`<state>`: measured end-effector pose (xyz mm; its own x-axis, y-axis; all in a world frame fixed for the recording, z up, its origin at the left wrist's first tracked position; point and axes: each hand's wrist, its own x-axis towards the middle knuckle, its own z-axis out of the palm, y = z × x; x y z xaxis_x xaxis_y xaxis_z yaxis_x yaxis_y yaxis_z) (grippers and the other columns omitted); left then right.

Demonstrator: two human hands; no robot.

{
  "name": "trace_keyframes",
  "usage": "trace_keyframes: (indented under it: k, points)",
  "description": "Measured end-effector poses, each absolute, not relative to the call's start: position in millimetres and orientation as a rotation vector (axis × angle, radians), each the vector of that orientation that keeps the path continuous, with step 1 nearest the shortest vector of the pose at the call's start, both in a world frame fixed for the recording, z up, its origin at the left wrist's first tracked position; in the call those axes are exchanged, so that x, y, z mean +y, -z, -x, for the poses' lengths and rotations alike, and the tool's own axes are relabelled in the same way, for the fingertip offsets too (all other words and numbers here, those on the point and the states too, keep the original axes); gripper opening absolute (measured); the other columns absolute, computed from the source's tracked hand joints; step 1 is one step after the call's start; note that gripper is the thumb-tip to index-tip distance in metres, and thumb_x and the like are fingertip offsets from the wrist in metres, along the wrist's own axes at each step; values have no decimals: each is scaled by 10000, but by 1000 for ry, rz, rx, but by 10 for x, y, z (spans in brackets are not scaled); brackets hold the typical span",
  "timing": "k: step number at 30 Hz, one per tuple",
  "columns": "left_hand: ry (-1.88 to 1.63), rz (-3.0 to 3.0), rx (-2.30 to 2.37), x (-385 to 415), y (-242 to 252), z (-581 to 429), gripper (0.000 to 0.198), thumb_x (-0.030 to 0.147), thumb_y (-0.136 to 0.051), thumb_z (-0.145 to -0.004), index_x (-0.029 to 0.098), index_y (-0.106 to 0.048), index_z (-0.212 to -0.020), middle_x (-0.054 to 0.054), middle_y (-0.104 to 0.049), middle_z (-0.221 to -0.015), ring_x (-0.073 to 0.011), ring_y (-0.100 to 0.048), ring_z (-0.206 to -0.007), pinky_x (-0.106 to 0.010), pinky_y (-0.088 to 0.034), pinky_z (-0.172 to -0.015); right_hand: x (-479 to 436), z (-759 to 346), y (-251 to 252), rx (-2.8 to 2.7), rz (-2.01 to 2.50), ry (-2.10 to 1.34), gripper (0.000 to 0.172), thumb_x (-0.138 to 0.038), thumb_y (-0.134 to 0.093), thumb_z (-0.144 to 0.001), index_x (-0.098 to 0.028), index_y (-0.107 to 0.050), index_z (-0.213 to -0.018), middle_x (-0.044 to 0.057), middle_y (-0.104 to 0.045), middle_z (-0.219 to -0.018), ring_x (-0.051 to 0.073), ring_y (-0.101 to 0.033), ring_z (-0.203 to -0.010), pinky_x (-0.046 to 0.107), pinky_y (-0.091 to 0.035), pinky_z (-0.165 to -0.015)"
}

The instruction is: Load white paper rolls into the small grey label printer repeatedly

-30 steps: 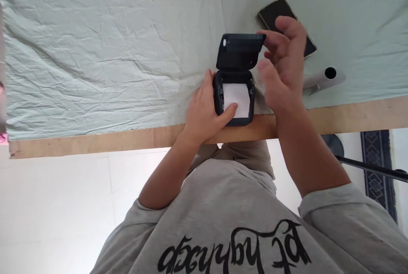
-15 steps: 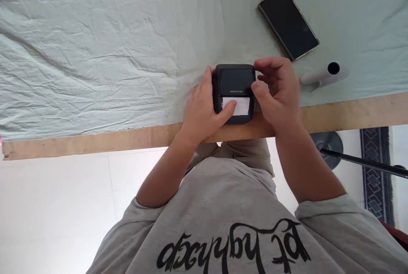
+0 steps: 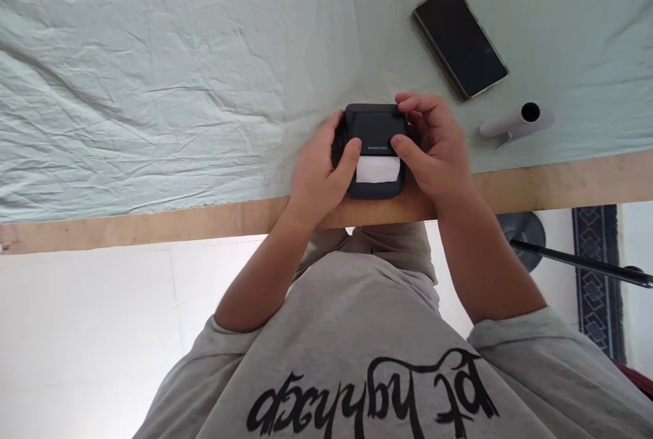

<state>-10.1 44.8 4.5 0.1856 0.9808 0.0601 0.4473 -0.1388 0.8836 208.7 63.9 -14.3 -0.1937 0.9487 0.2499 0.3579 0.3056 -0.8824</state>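
Note:
A small black label printer (image 3: 376, 131) sits near the table's wooden front edge, its lid down and a strip of white paper (image 3: 377, 169) sticking out of its slot. My left hand (image 3: 319, 177) grips the printer's left side, thumb pressing on the lid's lower left corner. My right hand (image 3: 436, 150) wraps the right side, thumb on the lid's lower right corner and fingers curled over the far top edge.
A black phone (image 3: 459, 41) lies face up on the pale green cloth (image 3: 153, 85) at the upper right. A white paper roll core (image 3: 516, 122) lies right of the printer. The table's wooden edge (image 3: 127, 228) runs across; a dark stand base (image 3: 523, 231) is on the floor below.
The printer's lid, open a second ago, came down under my right hand. My left thumb moved off the paper onto the lid, and both thumbs now press on it.

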Motion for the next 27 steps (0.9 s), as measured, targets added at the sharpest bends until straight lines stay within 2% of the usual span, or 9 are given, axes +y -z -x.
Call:
trace_keyframes:
  k: [4,8,13,16,19,22,27]
  points:
    - [-900,-1685,1343,464,-22,114,553,540,-501,-1069,194,-507,-1500,-140,-602,-1550,-277,-574,-1456,-435,-461,-1237,652,-2095,104,-1750,1173,-895,375,-365,-656,-931,-345,-554,-1291,41,-609,-1465,240,-643,-1320,470,-610,-1032]
    - [-911,-1632,1320,507,-6,123,484,443,-564,-1046,209,-537,-1469,-119,-628,-1522,-262,-599,-1428,-441,-483,-1225,652,-2099,75,-1783,1183,-918,400,-368,-662,-926,-333,-556,-1310,46,-580,-1511,247,-636,-1329,474,-616,-1022]
    - [-873,-1657,1345,470,-99,136,462,415,-508,-1055,226,-538,-1475,-104,-623,-1537,-258,-591,-1436,-451,-469,-1242,619,-2116,160,-1743,1140,-849,371,-375,-524,-1015,-356,-550,-1385,34,-621,-1501,240,-588,-1429,530,-523,-1203]
    - [-792,-1806,1336,339,-146,168,615,529,-487,-1051,179,-467,-1557,-152,-517,-1636,-297,-484,-1537,-481,-390,-1298,584,-2119,217,-1662,1119,-870,381,-302,-479,-1021,-373,-531,-1392,14,-624,-1515,224,-591,-1442,535,-506,-1236]
    - [-676,-1950,1359,189,-119,211,891,645,-639,-947,164,-350,-1638,-197,-392,-1710,-374,-377,-1601,-559,-342,-1310,549,-2095,216,-1691,1155,-829,464,-199,-556,-950,-359,-532,-1385,7,-630,-1509,230,-593,-1446,535,-507,-1239]
    - [-598,-2058,1370,97,-46,247,1112,707,-738,-859,167,-232,-1689,-221,-344,-1727,-426,-353,-1603,-594,-346,-1292,524,-2060,181,-1720,1203,-769,514,-146,-557,-929,-362,-533,-1395,4,-649,-1480,229,-602,-1436,512,-511,-1237]
    - [-623,-2141,1398,92,38,261,1099,775,-671,-888,151,-249,-1688,-231,-393,-1700,-411,-422,-1568,-538,-405,-1260,518,-2041,150,-1700,1244,-798,537,-127,-549,-934,-370,-517,-1411,13,-681,-1414,224,-641,-1388,502,-537,-1215]
